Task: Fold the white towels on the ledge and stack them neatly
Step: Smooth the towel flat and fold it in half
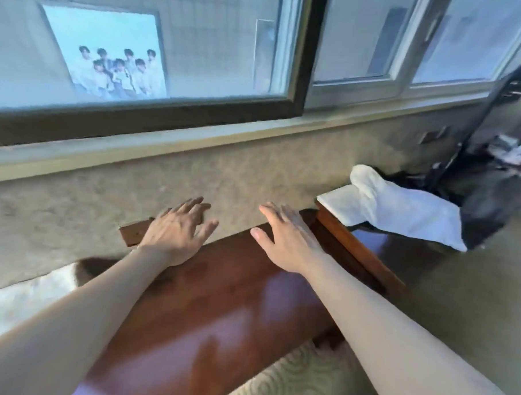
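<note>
Reaching forward over the glossy brown wooden ledge (219, 300), both bare hands are held flat with the palms down. The left hand (174, 232) is above the far part of the ledge, close to the beige wall (254, 173) behind the ledge; its fingers are straight and a little spread, and they hold nothing. The right hand (284, 240) is just beside it, also near the far end of the ledge, with the fingers straight and mostly together and the thumb set apart. Whether the palms touch the wood or only hover over it, I cannot tell.

The white towels (402, 212) lie beyond the far right end of the ledge, on a raised wooden edge (350, 243) that joins the ledge there. One part looks flat and folded, and another part is draped loosely over it and hangs down on the right side (how many towels there are is not clear). The towels are apart from both hands.

To the right of the ledge, past the towels, stands an open dark bag (493, 165) with some crumpled things inside, too blurred to name. Above the ledge is a window (170, 44).
</note>
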